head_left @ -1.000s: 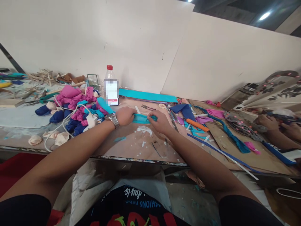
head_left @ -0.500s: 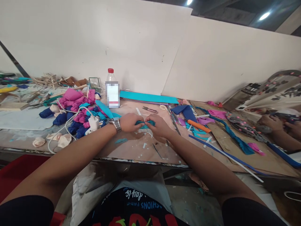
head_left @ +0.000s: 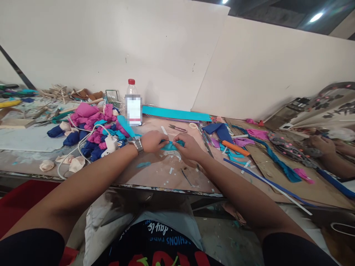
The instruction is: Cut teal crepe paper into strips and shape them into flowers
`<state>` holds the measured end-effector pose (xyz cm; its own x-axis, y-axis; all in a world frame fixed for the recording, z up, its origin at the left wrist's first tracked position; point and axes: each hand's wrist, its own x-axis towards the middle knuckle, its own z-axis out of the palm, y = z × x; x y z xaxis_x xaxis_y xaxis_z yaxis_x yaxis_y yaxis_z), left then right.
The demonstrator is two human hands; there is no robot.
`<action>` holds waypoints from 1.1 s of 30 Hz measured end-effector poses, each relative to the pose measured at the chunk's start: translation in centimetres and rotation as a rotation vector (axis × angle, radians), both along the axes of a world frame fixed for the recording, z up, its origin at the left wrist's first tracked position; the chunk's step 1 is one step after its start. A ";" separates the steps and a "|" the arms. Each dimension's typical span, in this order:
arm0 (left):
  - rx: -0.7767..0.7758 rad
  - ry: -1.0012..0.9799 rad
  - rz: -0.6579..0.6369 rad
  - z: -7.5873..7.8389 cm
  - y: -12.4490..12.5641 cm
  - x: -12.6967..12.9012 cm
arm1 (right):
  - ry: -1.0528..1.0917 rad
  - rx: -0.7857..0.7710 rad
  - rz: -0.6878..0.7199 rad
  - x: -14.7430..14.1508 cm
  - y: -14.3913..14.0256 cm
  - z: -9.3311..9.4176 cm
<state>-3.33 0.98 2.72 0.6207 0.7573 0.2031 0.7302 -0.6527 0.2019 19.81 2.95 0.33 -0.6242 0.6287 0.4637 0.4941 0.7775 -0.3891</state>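
Since a second ago your hands have drawn together at the middle of the frame, bunching the teal strip [head_left: 171, 146] that then lay stretched between them. Your left hand [head_left: 153, 141] (watch on its wrist) and right hand [head_left: 188, 145] both pinch it against the worktable [head_left: 163, 173]. Just up-left stands a red-capped bottle [head_left: 133, 105], with small scissors [head_left: 176, 128] behind your knuckles.

Bottle [head_left: 133, 105] label blurred; teal piece [head_left: 172, 145] mostly hidden by grip; co-worker's hand [head_left: 318, 144] cut off at right edge.
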 end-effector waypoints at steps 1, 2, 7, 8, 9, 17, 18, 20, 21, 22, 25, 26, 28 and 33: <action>0.001 -0.005 -0.007 0.0 0.0 0.0 | 0.000 -0.005 -0.002 0.0 0.0 0.0; 0.000 -0.010 -0.014 -0.1 0.1 -0.1 | -0.003 -0.009 -0.001 0.0 0.0 0.1; -0.013 -0.028 -0.035 -0.2 0.2 -0.1 | -0.016 -0.026 -0.009 0.0 -0.1 0.0; -0.016 -0.030 -0.041 -0.2 0.2 -0.1 | -0.012 -0.026 -0.010 0.0 -0.1 0.0; -0.016 -0.031 -0.045 -0.2 0.2 -0.1 | -0.008 -0.023 -0.013 0.0 -0.1 -0.1; 0.017 -0.029 0.022 -0.5 0.5 -0.3 | 0.002 0.056 -0.048 0.2 0.3 -0.1; 0.018 -0.032 0.023 -0.6 0.5 -0.2 | -0.003 0.069 -0.037 0.2 0.4 -0.1; 0.015 -0.034 0.016 -0.6 0.4 -0.2 | -0.001 0.098 -0.008 0.1 0.4 -0.1; 0.012 -0.035 0.014 -0.6 0.4 -0.2 | 0.000 0.110 0.005 0.1 0.4 -0.1; 0.009 -0.037 0.012 -0.6 0.4 -0.1 | 0.001 0.120 0.012 0.0 0.4 -0.1; -0.001 -0.038 0.002 -0.5 0.3 -0.1 | -0.007 0.138 0.013 0.0 0.2 0.1; -0.006 -0.036 -0.002 -0.5 0.3 -0.2 | -0.012 0.141 0.011 0.0 0.2 0.1; -0.015 -0.035 0.001 -0.5 0.4 -0.2 | -0.022 0.142 -0.001 0.0 0.2 0.2; -0.008 -0.047 0.017 -0.6 0.5 -0.3 | -0.066 0.128 -0.062 0.3 0.4 -0.1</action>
<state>-3.65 1.51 2.08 0.5975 0.7694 0.2259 0.7307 -0.6385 0.2416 20.09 3.31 0.28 -0.6176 0.6056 0.5018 0.5639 0.7857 -0.2543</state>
